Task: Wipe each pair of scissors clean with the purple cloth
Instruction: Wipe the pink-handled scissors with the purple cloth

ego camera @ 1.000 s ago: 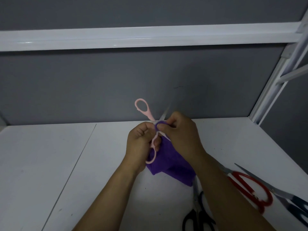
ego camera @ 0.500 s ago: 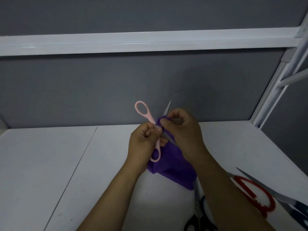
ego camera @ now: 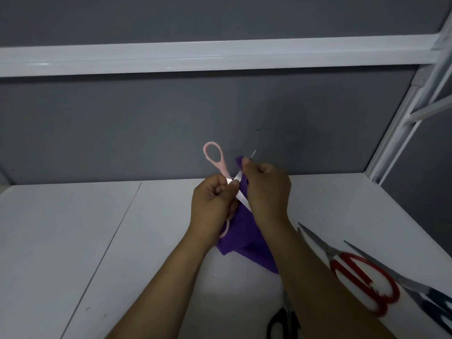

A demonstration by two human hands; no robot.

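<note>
The pink plastic-handled scissors [ego camera: 223, 167], where are they hanging?

They are being held up in the air between both hands, above the white table [ego camera: 97, 241]. Their blades are standing splayed in an X.

What is the left hand [ego camera: 212, 204] doing?

Its fingers are curling in, and thumb and forefinger are pinching the scissors right at the crossing. One pink loop is sticking up above those fingers, and the other is peeking out below the heel of the hand.

And the right hand [ego camera: 266, 189]?

Its fingers are pinching the soft purple cloth [ego camera: 244, 238] round the upper blade. The steel tip is poking out just above the fingertips. The rest of the cloth is draping down beneath both hands, its lower corner reaching the table.

Is anything crowding them?

To the right of the right forearm, long red-handled steel scissors [ego camera: 318, 242] are lying on the table, with dark blue-handled scissors [ego camera: 437, 302] just beyond, close to the table's right edge. Black-handled scissors [ego camera: 282, 315] are showing partly under that forearm. To the left of the left hand, bare tabletop is stretching away. Beyond the fingers a grey wall [ego camera: 146, 130] is rising at the table's far edge, well apart from them.
</note>
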